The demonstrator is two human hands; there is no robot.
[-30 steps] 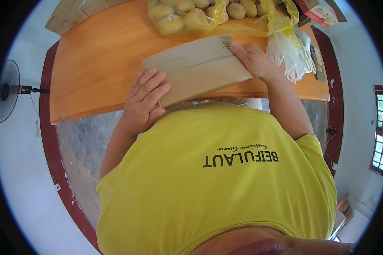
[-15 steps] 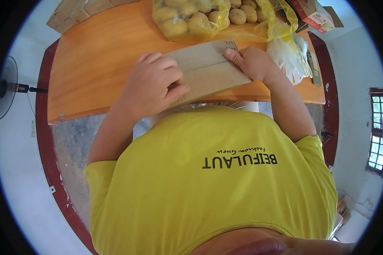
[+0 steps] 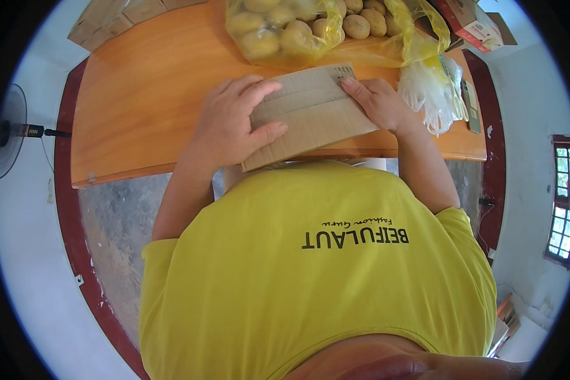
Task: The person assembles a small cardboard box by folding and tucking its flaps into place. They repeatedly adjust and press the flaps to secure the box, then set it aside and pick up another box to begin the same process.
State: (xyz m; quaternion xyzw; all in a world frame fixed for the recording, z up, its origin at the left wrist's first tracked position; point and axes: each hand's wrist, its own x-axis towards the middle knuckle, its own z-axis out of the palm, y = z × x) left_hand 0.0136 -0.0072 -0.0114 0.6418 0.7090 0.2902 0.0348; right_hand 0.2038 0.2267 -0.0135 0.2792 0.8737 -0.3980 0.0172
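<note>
A flattened brown cardboard box [image 3: 313, 113] lies tilted across the near edge of the table, close to my shirt. My left hand [image 3: 229, 120] holds its left side, with the thumb and index finger over the top face and apart from each other. At the far right corner, my right hand [image 3: 380, 106] grips the cardboard. Its thumb presses on top near some dark print, while the other fingers are hidden underneath.
Beyond the cardboard, a yellow plastic bag [image 3: 335, 53] holds several potatoes [image 3: 356, 26]. White plastic bags [image 3: 432, 95] lie to its right. A red and white carton [image 3: 472, 26] is at the far right, and brown cardboard boxes [image 3: 117, 16] line the far left of the orange table [image 3: 139, 95].
My left hand has opened from a curled grip, its index finger and thumb now stretched over the cardboard. The cardboard has shifted slightly toward me, and my right hand keeps its corner.
</note>
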